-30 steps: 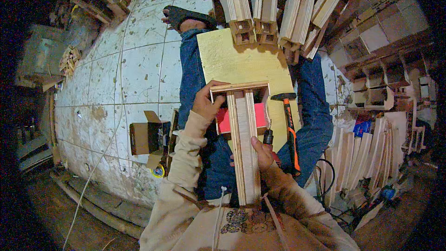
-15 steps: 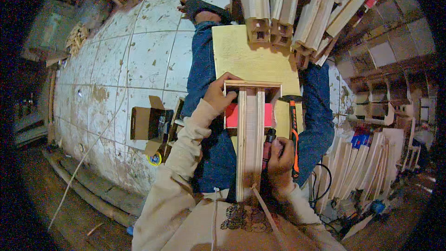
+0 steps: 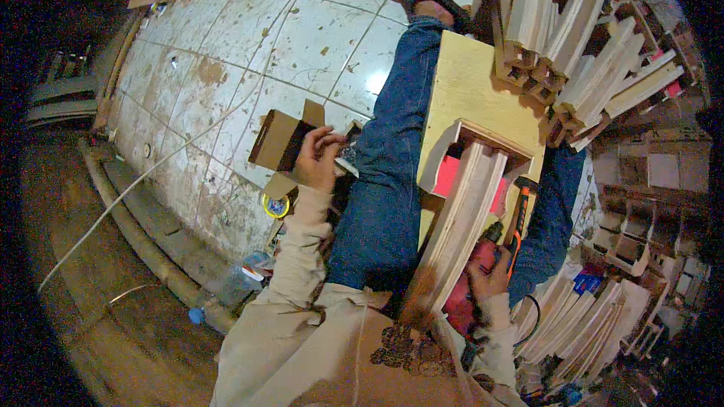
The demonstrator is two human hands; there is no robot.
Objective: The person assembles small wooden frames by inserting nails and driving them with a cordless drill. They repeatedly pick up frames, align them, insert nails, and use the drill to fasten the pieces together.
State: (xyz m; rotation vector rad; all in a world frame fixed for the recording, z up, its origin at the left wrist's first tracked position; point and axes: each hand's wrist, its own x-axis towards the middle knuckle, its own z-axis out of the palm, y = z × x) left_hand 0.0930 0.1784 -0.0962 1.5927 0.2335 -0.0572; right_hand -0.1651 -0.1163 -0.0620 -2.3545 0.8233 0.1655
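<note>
My left hand (image 3: 317, 162) is over the opening of a small cardboard box (image 3: 277, 140) with its flaps raised, left of my leg. Its fingers are loosely bent and apart, with nothing visible in them; the box's contents are mostly hidden. My right hand (image 3: 490, 274) grips a red power drill (image 3: 461, 303), whose black chuck points away from me. Beside the drill, a wooden piece (image 3: 461, 218) made of long rails with a box-shaped end frame (image 3: 494, 138) leans from my lap onto a yellow board (image 3: 483, 68). Pink-red panels show by the rails inside the frame.
A hammer (image 3: 522, 211) with an orange and black handle lies right of the frame. Similar wooden pieces (image 3: 528, 7) are stacked far right, and wooden strips (image 3: 581, 316) stand near right. A yellow roll (image 3: 276, 205) is by the box; a pale cord (image 3: 173, 152) crosses the tiles.
My left hand has let go of the frame and moved left to the cardboard box. The wooden piece now slants, and my right hand still holds the drill. The view has turned left.
</note>
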